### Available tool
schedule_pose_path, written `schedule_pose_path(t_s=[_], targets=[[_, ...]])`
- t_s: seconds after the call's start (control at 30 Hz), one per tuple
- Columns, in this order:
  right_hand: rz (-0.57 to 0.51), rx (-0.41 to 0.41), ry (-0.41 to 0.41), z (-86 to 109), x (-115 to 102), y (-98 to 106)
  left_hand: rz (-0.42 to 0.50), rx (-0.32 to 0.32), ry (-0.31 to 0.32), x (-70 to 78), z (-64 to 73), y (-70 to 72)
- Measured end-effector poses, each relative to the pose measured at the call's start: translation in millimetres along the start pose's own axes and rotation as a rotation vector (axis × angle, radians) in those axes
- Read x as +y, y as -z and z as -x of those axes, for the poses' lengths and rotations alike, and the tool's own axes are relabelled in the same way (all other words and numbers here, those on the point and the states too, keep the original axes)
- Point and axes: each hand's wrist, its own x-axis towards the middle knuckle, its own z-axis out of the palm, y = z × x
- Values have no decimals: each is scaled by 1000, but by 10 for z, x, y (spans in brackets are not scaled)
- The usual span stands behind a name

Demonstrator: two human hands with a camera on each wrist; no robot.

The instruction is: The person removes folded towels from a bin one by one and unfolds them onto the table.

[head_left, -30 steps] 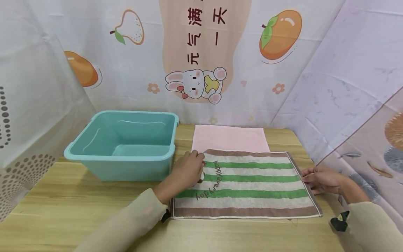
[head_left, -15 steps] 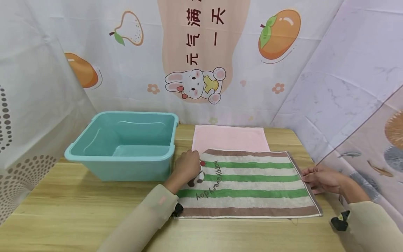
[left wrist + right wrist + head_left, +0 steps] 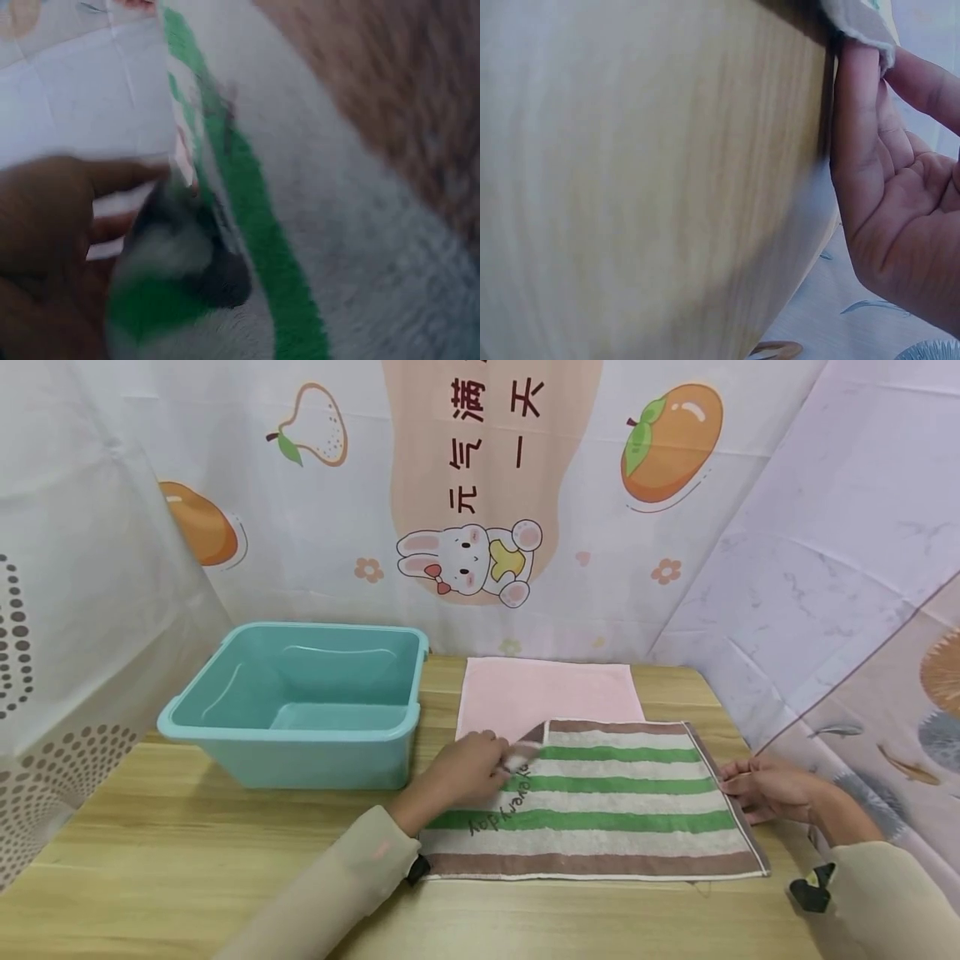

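A striped towel (image 3: 622, 802) in green, white and brown lies on the wooden table, with brown lettering near its left end. My left hand (image 3: 468, 768) grips the left part of this towel, whose far left corner is lifted and turned inward. In the left wrist view the fingers (image 3: 112, 176) meet the raised cloth, which is blurred there. At the opposite end my right hand (image 3: 765, 787) pinches the towel's brown right edge between thumb and fingers. The right wrist view shows that edge (image 3: 866, 26) between thumb and forefinger.
A turquoise basin (image 3: 292, 747) stands on the table to the left, its inside bare. Behind the striped towel lies a flat pink towel (image 3: 547, 689), partly covered at its front. Printed curtains (image 3: 315, 552) hang behind and at both sides. Bare wood (image 3: 225, 852) shows in front.
My left hand has shifted right and slightly up, taking the towel's far left corner with it; the printed picture there is now hidden. The right hand has stayed at the right edge.
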Motion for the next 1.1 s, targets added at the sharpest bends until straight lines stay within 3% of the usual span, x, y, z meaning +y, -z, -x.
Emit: schedule_pose_path(t_s=[0.07,0.17,0.3,0.37,0.47,0.67,0.9,1.0,1.1], targets=[[-1,-1,0,-3,5,2,81,-64,-72,8,14,-5],[-6,-11,8,-3,2,4,128,-54,-84,-10,20,-7],[-10,-24,14,5,-1,-8,63,46,71,-59,22,-13],[-10,-25,14,9,1,-16,43,49,141,-83,19,-22],[-13,-24,14,11,4,-20,75,14,191,-104,18,-30],[-16,-29,17,16,-4,-11,207,-34,170,-121,27,-27],[-2,-12,12,34,-32,-33,282,27,89,-108,34,-15],[-1,-10,15,37,-33,-37,276,22,107,-95,39,-17],[4,-8,17,35,-20,-34,243,-22,165,-89,31,-18]])
